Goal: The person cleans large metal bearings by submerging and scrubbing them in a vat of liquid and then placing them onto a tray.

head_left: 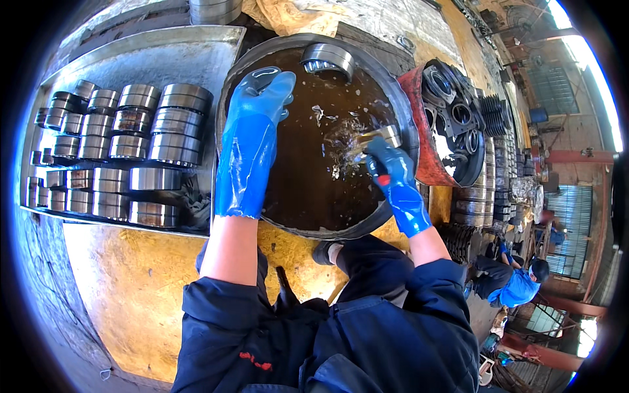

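A round dark basin (226, 131) of murky brown liquid stands in front of me. My left hand (263, 95), in a long blue glove, is over its left side with the fingers curled; whatever they may hold is hidden. My right hand (391, 164), also gloved in blue, is closed at the right side of the basin. A yellowish, brush-like tool (364, 143) shows at its fingers, blurred among splashes. Just beyond that hand a shiny metal ring (392, 135) pokes up. At the basin's far edge sits a roller bearing (329, 59), partly in the liquid.
On the left, a metal tray (144, 49) holds rows of steel bearing rings (180, 121) and a dark rag (195, 200). To the right, a red container (413, 98) is filled with dark ring-shaped parts (462, 114). Farther right, a person in blue (514, 285) bends over.
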### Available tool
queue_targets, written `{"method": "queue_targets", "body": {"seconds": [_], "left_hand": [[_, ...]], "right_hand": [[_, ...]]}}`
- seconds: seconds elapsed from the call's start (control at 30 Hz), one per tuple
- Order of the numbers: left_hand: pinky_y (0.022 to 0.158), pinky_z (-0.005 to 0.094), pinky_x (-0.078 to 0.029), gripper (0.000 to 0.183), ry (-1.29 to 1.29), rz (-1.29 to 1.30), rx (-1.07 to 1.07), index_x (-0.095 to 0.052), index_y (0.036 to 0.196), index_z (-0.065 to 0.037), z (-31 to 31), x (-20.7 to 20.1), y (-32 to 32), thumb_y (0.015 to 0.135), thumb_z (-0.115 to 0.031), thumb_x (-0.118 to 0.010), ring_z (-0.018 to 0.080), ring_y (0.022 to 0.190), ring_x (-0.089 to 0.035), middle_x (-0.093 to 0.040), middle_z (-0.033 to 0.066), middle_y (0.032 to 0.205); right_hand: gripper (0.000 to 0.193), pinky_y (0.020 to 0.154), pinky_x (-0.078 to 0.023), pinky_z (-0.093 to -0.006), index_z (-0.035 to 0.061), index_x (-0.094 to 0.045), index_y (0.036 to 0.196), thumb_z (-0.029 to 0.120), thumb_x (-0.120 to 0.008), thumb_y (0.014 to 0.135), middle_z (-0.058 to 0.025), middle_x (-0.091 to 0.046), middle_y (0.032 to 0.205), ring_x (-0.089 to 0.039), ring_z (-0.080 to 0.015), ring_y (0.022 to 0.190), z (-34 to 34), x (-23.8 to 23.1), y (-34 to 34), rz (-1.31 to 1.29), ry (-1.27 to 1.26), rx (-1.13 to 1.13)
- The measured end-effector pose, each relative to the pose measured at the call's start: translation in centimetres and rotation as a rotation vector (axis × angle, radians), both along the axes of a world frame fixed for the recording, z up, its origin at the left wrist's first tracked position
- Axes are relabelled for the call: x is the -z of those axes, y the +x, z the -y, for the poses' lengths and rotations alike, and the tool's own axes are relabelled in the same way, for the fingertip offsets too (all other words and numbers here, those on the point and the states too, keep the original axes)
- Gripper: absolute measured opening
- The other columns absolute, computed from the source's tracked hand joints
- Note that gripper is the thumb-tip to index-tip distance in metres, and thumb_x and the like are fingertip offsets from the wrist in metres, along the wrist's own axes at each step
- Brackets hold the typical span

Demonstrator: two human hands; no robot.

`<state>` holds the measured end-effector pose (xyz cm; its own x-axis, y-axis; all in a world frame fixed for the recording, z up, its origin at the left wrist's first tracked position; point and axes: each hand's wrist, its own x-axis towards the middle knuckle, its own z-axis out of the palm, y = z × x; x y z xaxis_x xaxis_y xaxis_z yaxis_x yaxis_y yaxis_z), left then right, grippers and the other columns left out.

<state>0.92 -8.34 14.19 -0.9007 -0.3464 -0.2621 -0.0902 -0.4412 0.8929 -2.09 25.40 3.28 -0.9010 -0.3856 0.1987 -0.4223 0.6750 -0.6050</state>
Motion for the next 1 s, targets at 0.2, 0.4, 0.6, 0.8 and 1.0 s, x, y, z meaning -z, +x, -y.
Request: {"method": "queue_targets", "body": {"seconds": [0.2, 0.4, 0.6, 0.8, 1.0], "left_hand": [[0.08, 0.0295, -0.052, 0.039, 0.032, 0.002, -0.003, -0.061, 0.126, -0.002, -1.0, -1.1, 0.2, 0.094, -0.023, -0.071, 0.0166, 0.092, -0.066, -0.069, 0.0075, 0.107], [0.083, 0.0319, -0.051, 0.044, -0.088, 0.018, 0.047, -0.062, 0.126, -0.005, -0.2, -0.3, 0.1, 0.092, -0.03, -0.074, 0.019, 0.097, -0.068, -0.071, 0.0084, 0.113], [0.082, 0.0313, -0.052, 0.053, -0.301, 0.098, 0.134, -0.06, 0.131, -0.002, -1.9, 2.7, -1.1, 0.091, -0.033, -0.076, 0.0174, 0.099, -0.067, -0.071, 0.01, 0.115], [0.102, 0.0382, -0.05, 0.068, -0.665, 0.173, 0.356, -0.058, 0.133, 0.003, -4.4, 2.8, 0.0, 0.08, -0.036, -0.075, 0.0325, 0.118, -0.066, -0.068, 0.0229, 0.125], [0.108, 0.0434, -0.048, 0.083, -1.081, 0.256, 0.719, -0.049, 0.147, -0.011, -4.8, 7.1, -0.9, 0.077, -0.041, -0.081, 0.0376, 0.128, -0.059, -0.061, 0.0169, 0.14]], "right_hand": [[0.016, 0.072, -0.051, -0.0262, 0.0026, -0.072, 0.105, 0.003, -0.069, 0.089, -0.0044, -0.073, 0.094, -0.067, -0.0137, 0.081, -4.5, -0.2, -3.9, -0.033, -0.358, 0.462], [0.021, 0.061, -0.047, -0.0239, 0.0065, -0.07, 0.108, 0.017, -0.073, 0.09, -0.0024, -0.071, 0.091, -0.063, -0.0114, 0.071, -6.6, 0.1, -5.5, 0.381, -0.552, 0.784], [0.03, 0.06, -0.048, -0.0247, 0.0086, -0.069, 0.11, 0.028, -0.077, 0.089, -0.0013, -0.07, 0.093, -0.063, -0.0118, 0.071, -6.9, 0.8, -6.4, 0.544, -0.609, 0.874], [0.028, 0.074, -0.049, -0.0313, 0.0108, -0.07, 0.11, 0.031, -0.073, 0.091, -0.0034, -0.071, 0.101, -0.064, -0.0156, 0.085, -6.2, 0.6, -3.7, 0.722, -0.722, 0.795], [0.025, 0.079, -0.051, -0.0303, 0.0179, -0.071, 0.108, 0.037, -0.069, 0.093, 0.0023, -0.072, 0.103, -0.065, -0.0149, 0.088, -3.3, 0.6, -2.7, 0.86, -0.706, 0.768]]}}
